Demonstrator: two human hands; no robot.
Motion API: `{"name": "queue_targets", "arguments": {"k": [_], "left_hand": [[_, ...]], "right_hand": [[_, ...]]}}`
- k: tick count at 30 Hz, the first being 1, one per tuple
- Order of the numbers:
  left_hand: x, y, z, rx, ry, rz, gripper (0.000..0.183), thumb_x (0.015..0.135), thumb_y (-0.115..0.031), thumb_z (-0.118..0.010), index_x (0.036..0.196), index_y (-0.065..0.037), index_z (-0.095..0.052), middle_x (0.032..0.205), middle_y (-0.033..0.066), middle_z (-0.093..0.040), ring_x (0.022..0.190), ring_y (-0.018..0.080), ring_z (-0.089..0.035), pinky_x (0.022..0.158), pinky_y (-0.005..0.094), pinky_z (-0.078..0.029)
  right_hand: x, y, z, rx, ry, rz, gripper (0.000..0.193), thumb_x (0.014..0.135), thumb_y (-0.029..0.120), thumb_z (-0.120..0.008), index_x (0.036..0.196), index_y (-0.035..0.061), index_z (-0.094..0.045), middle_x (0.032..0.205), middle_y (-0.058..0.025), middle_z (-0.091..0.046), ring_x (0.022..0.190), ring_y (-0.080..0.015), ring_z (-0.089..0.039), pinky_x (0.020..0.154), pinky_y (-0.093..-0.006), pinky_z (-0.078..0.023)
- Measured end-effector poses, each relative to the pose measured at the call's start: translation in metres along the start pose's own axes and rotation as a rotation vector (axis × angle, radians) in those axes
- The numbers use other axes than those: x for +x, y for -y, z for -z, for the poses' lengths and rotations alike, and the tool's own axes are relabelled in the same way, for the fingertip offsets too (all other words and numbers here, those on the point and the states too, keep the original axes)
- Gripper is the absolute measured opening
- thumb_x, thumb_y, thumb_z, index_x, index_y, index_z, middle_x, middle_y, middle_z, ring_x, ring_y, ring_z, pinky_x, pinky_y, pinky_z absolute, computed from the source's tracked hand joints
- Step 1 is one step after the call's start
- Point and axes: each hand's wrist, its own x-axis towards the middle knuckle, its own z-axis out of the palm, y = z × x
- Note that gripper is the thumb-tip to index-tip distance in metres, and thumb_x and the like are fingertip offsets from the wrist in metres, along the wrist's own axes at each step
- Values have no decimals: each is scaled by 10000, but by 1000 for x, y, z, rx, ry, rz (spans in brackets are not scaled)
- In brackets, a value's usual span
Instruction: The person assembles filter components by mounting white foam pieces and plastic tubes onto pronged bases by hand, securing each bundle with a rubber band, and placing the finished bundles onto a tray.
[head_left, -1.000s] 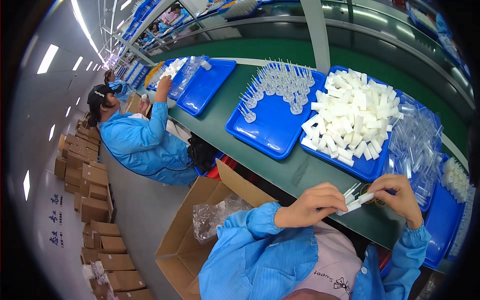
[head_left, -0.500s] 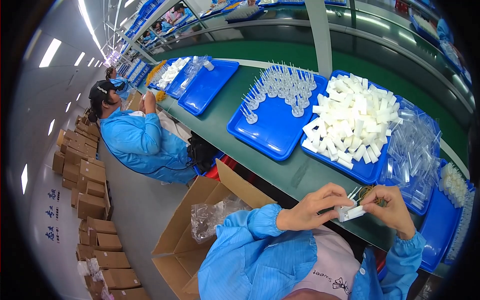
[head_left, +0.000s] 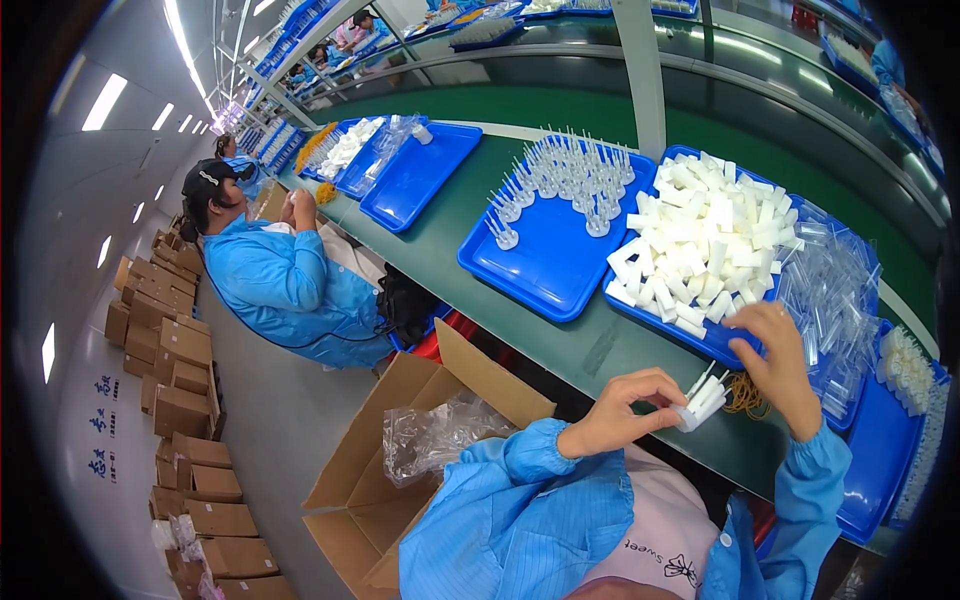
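Observation:
My left hand (head_left: 628, 408) grips a small white pronged base (head_left: 703, 400) between thumb and fingers, above the table's near edge. Thin pins rise from it, and white foam-like pieces stand among them. My right hand (head_left: 782, 365) is raised at the near right corner of a blue tray (head_left: 690, 338) heaped with white blocks (head_left: 710, 240). Its thumb and fingers are apart, and I see nothing in them. A bundle of tan rubber bands (head_left: 745, 396) lies between my hands.
Left of the white blocks, a blue tray (head_left: 530, 280) holds several pronged bases (head_left: 570, 175). Clear plastic tubes (head_left: 825, 285) fill a tray at right, beside another blue tray (head_left: 875, 460). An open cardboard box (head_left: 375, 455) stands at my left. A co-worker (head_left: 280, 270) sits farther left.
My right hand has left the held base and moved up to the edge of the white-block tray. My left hand still grips the base, nearly in place.

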Motion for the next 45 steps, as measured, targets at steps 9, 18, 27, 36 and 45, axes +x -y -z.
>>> {"name": "queue_targets", "arguments": {"k": [9,18,27,36,45], "left_hand": [[-5,0,5,88,-88,2,166,819,1,-686,985,-3,-679,989,94,-641,857,154,-609,762,273,-495],[-2,8,7,159,-193,-102,168,829,-11,-683,997,-22,-691,967,84,-657,905,180,-616,803,287,-483],[2,-6,-8,372,-226,-340,241,740,59,-705,960,-39,-710,899,82,-663,814,221,-634,687,298,-505],[5,-14,-11,480,-219,-441,264,709,47,-722,952,-56,-715,887,75,-660,788,234,-631,663,302,-497],[6,-12,-12,503,-246,-445,279,695,53,-723,952,-54,-714,892,76,-660,790,240,-632,667,308,-500]], "right_hand": [[2,-44,-47,-399,196,115,250,738,10,-575,962,108,-626,1024,-84,-572,948,-302,-523,765,-405,-404],[8,-11,-21,-312,-29,50,266,717,46,-695,976,33,-638,849,-96,-518,836,-275,-537,726,-365,-435],[3,14,-14,1124,-116,-549,363,887,158,-669,1189,-12,-558,894,-19,-616,758,-66,-565,695,-222,-486],[-2,10,-16,1282,-38,-712,354,893,239,-664,1151,8,-589,856,-8,-623,740,-72,-579,690,-226,-491],[-5,4,-21,1376,-64,-738,304,886,229,-672,1107,32,-603,871,0,-633,769,-63,-585,709,-222,-484]]}}
